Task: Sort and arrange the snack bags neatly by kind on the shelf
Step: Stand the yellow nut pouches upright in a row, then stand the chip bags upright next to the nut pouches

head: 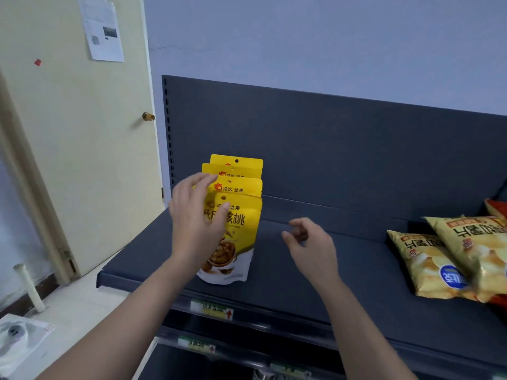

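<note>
Several yellow walnut bags [237,215] stand upright in a row, one behind the other, at the left end of the dark blue shelf [315,272]. My left hand [196,218] is spread open just in front of the row's left side, fingers straight, close to the front bag. To the right of the row, my right hand [310,242] hovers above the shelf with fingers loosely curled, holding nothing. Two golden chip bags [450,259] lie flat and overlapping at the shelf's right end.
A red bag [496,208] peeks out behind the chip bags at the far right. The shelf's back panel [329,149] rises behind. Lower shelves with price labels [212,309] sit below. A cream door [82,133] stands left of the shelf.
</note>
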Demonstrator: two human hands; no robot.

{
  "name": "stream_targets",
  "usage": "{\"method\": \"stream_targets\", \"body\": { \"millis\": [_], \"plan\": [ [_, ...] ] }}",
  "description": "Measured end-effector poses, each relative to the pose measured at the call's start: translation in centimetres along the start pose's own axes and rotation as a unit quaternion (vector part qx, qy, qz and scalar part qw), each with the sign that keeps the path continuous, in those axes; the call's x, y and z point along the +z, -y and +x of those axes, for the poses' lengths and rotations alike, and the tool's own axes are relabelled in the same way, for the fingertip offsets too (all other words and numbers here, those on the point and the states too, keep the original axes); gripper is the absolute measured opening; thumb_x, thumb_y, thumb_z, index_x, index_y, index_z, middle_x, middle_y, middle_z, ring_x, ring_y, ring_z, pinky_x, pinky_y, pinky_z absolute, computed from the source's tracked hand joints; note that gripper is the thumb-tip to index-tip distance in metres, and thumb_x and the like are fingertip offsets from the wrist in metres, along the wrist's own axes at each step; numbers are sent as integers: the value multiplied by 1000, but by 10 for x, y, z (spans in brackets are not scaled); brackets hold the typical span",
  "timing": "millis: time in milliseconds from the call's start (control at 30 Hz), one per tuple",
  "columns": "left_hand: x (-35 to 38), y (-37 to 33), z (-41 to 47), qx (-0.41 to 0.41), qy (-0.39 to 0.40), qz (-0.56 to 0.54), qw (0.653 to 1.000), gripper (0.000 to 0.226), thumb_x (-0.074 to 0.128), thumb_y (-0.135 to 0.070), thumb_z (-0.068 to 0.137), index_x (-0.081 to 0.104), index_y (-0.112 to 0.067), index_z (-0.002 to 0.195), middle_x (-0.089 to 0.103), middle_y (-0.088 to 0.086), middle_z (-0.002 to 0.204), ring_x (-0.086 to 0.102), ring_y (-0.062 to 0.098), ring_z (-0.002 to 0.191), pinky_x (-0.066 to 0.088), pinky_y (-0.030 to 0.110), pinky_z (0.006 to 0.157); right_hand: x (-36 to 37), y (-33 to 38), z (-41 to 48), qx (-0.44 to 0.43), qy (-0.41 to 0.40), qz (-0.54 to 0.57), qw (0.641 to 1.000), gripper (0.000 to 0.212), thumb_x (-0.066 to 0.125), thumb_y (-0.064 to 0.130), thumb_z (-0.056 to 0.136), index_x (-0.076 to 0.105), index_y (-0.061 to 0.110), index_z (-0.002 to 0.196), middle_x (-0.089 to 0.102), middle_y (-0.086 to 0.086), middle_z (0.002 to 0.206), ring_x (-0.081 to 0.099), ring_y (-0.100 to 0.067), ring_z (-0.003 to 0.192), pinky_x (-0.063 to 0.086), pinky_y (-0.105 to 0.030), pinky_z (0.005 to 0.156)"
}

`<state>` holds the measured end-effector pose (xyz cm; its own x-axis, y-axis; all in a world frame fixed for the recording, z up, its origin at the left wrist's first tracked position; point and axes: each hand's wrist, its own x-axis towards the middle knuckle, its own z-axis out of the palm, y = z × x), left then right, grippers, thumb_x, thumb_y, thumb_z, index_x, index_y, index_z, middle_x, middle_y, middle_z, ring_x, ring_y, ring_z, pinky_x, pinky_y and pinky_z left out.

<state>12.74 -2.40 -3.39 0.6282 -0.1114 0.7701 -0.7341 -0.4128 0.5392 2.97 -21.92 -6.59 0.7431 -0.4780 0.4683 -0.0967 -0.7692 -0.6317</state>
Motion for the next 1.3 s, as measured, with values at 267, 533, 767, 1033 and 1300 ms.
{"method": "stream_targets", "body": {
  "millis": [267, 533, 767, 1033, 1300],
  "plan": [
    [72, -73, -24, 212, 209, 176, 938, 60, 84, -27, 63, 64, -7, 116, 64, 7, 120, 58, 28, 117, 48, 41, 90, -83, -59, -7, 34, 34, -300, 953, 46, 58, 41, 92, 50, 22, 134, 55, -2, 129, 45, -24, 123, 38, -38, 97],
    [146, -121, -58, 218, 335, 201, 895, 49, 67, -33, 85, 55, -13, 128, 54, 2, 133, 44, 22, 129, 38, 37, 100, -161, -117, -25, 126, 74, -426, 893, 52, 59, 44, 89, 46, 22, 135, 46, -6, 137, 37, -26, 131, 31, -41, 105],
    [208, -158, -71, 241, 376, 175, 878, 50, 55, -37, 93, 43, -16, 137, 44, -1, 141, 34, 18, 134, 31, 33, 106, -208, -158, -33, 196, 41, -429, 881, 58, 60, 46, 89, 42, 22, 139, 40, -8, 143, 33, -27, 135, 32, -41, 106],
    [284, -188, -80, 235, 444, 150, 852, 56, 53, -44, 94, 41, -15, 140, 41, 2, 145, 33, 21, 136, 29, 36, 108, -240, -209, -16, 212, 22, -397, 893, 64, 60, 38, 89, 32, 22, 145, 21, -2, 157, 22, -28, 143, 35, -44, 109],
    [363, -208, -83, 77, 552, 86, 826, 51, 44, -61, 91, 51, -18, 119, 55, 3, 121, 53, 22, 110, 46, 40, 91, -259, -238, 33, 234, 93, -425, 869, 87, 54, 69, 82, 11, 38, 151, 1, -5, 163, 15, -31, 147, 22, -57, 111]
  ]
}}
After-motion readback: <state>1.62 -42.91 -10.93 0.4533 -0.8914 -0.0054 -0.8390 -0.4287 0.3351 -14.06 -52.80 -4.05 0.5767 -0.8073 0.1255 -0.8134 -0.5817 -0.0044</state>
